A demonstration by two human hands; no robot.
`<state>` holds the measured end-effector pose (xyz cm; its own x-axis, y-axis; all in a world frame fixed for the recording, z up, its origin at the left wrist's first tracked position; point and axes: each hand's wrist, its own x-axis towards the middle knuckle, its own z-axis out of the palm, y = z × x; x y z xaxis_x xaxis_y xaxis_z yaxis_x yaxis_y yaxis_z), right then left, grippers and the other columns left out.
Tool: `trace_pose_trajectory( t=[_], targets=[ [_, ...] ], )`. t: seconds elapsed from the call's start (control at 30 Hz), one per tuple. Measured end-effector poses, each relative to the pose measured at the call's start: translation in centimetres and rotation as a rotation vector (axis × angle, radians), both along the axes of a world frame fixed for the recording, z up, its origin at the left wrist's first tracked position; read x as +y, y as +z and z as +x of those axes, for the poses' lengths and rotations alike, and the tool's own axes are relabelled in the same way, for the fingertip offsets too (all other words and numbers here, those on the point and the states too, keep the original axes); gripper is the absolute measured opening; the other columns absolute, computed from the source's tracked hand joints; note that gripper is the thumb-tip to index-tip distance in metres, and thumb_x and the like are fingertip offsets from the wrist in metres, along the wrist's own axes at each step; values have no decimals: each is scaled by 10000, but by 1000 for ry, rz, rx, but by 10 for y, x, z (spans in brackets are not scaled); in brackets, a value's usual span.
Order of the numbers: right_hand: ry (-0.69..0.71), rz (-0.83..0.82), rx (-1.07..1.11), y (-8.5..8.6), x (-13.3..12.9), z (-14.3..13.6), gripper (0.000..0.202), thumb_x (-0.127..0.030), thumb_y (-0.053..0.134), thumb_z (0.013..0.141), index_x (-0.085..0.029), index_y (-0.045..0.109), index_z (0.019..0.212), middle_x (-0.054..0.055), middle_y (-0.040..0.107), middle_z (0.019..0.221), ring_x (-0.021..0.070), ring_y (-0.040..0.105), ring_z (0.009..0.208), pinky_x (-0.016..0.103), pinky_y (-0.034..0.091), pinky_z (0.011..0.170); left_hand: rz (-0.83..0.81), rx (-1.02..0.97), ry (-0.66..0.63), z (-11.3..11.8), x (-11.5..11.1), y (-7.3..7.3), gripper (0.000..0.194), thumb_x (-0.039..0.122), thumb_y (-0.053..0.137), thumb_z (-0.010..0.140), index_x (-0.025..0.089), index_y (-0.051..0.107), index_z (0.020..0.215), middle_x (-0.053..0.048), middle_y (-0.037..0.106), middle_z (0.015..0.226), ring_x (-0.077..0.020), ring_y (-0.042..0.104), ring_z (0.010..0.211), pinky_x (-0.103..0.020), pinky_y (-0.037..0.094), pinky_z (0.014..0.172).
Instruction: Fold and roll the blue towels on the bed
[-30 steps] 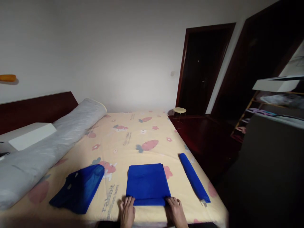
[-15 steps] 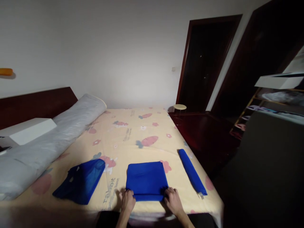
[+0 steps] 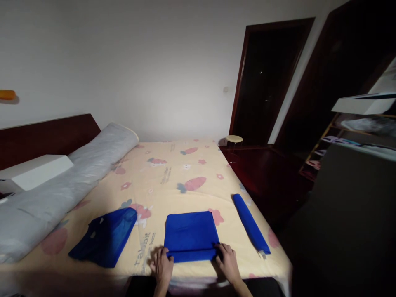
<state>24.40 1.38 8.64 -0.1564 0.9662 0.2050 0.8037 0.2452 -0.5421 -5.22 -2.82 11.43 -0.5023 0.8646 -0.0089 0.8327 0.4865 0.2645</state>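
Note:
A blue folded cloth (image 3: pixel 192 230) lies flat on the bed in front of me, with a narrow strip turned over along its near edge. My left hand (image 3: pixel 162 265) grips the left end of that strip, thumb on the near side. At the right end, the curled fingers of my right hand (image 3: pixel 227 260) hold the same strip. To the left rests a crumpled, loosely folded blue cloth (image 3: pixel 116 237) with small pale patches. A tightly rolled blue cloth (image 3: pixel 250 222) lies to the right, a pale tag at its near end.
The bed (image 3: pixel 161 194) has a yellow sheet printed with carrots and rabbits. A long grey bedding roll (image 3: pixel 89 177) and a white box (image 3: pixel 43 171) lie along the headboard (image 3: pixel 46 138). Beyond the bed's right edge are a stool (image 3: pixel 234 139), a shelf rack and a dark cabinet (image 3: pixel 349 218).
The turned-over strip at the cloth's near edge has become wider. My left hand has shifted slightly left and down, and both hands have moved their fingers along the fold.

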Motion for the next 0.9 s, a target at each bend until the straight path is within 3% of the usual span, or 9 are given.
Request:
trace_pose_trajectory(
  t=[0.07,0.17,0.27,0.37,0.53,0.63,0.73,0.83,0.9],
  targets=[
    [13,92,-13,-1,-3,-3,393,-177,466,780,-254,654,1116,72,667,1092,267,580,1025,411,425,894,65,39,-37,5,0,-8,448,91,467,787,239,628,1178,-78,632,1233,-263,511,1211,-435,374,969],
    [96,167,-37,2,-8,-21,431,-101,451,780,-267,642,1129,63,660,1103,254,568,1027,410,404,906,167,3,-274,23,3,-11,503,28,425,786,236,624,1199,-57,646,1218,-211,532,1195,-358,364,1014],
    [201,127,-45,8,-12,-50,415,-59,430,792,-256,652,1081,50,667,1059,229,562,1012,392,376,932,173,-93,-501,48,9,-5,456,33,391,814,259,664,1101,-29,674,1130,-179,571,1116,-314,385,983],
    [243,34,-49,15,-11,-75,379,-56,414,820,-238,676,1027,47,675,1006,215,562,968,356,381,900,95,-169,-583,63,14,2,437,34,374,811,262,680,1023,-18,684,1054,-172,585,1061,-309,394,954],
    [231,-16,-77,16,-3,-64,458,-84,436,783,-216,662,1159,65,667,1121,230,550,1070,370,348,982,184,-137,-550,40,14,-12,396,163,318,927,259,683,1045,-31,684,1102,-180,583,1099,-359,409,974],
    [189,26,-99,9,1,-38,534,-95,451,740,-201,627,1234,81,641,1215,243,536,1137,382,340,1021,275,-40,-472,9,9,-30,354,252,364,947,259,679,1106,-38,685,1164,-191,587,1132,-379,412,1006],
    [151,100,-85,3,-1,-26,501,-113,428,797,-216,619,1249,83,642,1223,240,551,1131,383,375,1004,334,53,-346,-8,4,-41,303,303,445,926,258,691,1098,-48,697,1158,-223,592,1141,-417,394,1026],
    [176,130,-54,5,-5,-40,449,-147,387,883,-247,616,1255,74,652,1224,231,562,1145,394,380,1017,362,75,-296,5,4,-40,329,210,437,905,257,688,1113,-55,695,1166,-223,596,1135,-420,398,1017],
    [279,98,-33,10,-8,-59,427,-183,376,921,-265,601,1275,60,650,1247,214,562,1165,385,376,1033,343,27,-397,24,7,-36,397,120,398,880,257,684,1121,-51,691,1163,-202,600,1121,-391,419,1003]
  ],
)
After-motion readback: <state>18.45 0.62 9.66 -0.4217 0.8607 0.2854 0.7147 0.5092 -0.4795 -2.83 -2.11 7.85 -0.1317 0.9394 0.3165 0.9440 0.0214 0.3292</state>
